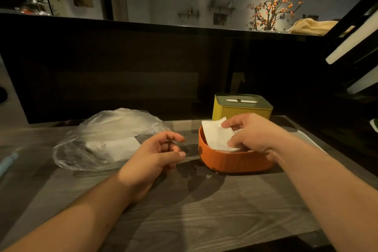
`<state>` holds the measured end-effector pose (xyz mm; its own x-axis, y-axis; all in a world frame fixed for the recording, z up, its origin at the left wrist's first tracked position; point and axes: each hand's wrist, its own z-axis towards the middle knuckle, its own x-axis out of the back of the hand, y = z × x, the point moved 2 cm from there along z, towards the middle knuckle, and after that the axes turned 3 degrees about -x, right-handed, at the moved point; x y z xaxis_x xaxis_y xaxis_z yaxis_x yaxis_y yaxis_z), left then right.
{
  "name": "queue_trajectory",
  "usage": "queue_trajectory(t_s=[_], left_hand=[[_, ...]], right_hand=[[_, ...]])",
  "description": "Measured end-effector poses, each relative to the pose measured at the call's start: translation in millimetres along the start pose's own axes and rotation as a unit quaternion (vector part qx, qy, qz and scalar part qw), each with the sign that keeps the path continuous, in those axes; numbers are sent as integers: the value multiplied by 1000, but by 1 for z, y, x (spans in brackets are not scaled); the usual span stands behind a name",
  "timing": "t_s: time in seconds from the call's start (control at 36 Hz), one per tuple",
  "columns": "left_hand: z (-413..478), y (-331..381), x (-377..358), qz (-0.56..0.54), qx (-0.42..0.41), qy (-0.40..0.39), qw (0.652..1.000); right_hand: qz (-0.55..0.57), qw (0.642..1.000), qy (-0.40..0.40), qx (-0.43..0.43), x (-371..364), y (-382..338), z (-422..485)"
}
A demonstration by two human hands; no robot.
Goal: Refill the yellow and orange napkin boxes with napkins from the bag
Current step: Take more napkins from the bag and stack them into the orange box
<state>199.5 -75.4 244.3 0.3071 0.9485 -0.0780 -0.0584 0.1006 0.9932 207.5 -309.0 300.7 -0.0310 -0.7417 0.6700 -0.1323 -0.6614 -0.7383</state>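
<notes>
The orange napkin box (233, 161) stands lidless on the wooden table, right of centre. My right hand (253, 135) grips a stack of white napkins (214, 135), tilted with its lower end inside the orange box. Behind it stands the yellow napkin box (241, 111) with its dark slotted lid on. A clear plastic bag (106, 139) holding white napkins lies to the left. Between the bag and the orange box my left hand (155, 153) hovers just above the table, fingers curled and apart, holding nothing.
The wooden table (194, 210) extends toward me. A dark partition wall (122, 67) rises right behind the boxes. A pale blue object (8, 162) lies at the table's left edge. A white sheet (311, 139) lies right of my forearm.
</notes>
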Motion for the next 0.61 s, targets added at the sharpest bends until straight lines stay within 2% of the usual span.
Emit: queue_trajectory(t_s=[0.11, 0.22, 0.36, 0.44, 0.5, 0.56, 0.58, 0.61], left_hand=[[0, 0, -1, 24, -1, -5, 1000], [-1, 1, 0, 43, -5, -13, 999], [2, 3, 7, 67, -22, -8, 997], [2, 10, 14, 146, -50, -17, 988], [0, 16, 24, 309, -62, -26, 949], [-2, 23, 41, 511, -52, -13, 858], [-3, 28, 51, 577, -43, 14, 816], [-5, 32, 61, 608, -30, 55, 791]], right_hand=[[-141, 990, -7, 17, -1, -9, -2], [-286, 958, -16, 19, -5, -22, -7], [-297, 953, 29, 58, 3, -34, -2], [-270, 957, 28, 105, 6, -39, 5], [-277, 954, -9, 118, 3, -38, 8], [-302, 946, -57, 100, -1, -34, 9], [-320, 941, -75, 87, -2, -33, 8], [-335, 935, -84, 77, -3, -32, 7]])
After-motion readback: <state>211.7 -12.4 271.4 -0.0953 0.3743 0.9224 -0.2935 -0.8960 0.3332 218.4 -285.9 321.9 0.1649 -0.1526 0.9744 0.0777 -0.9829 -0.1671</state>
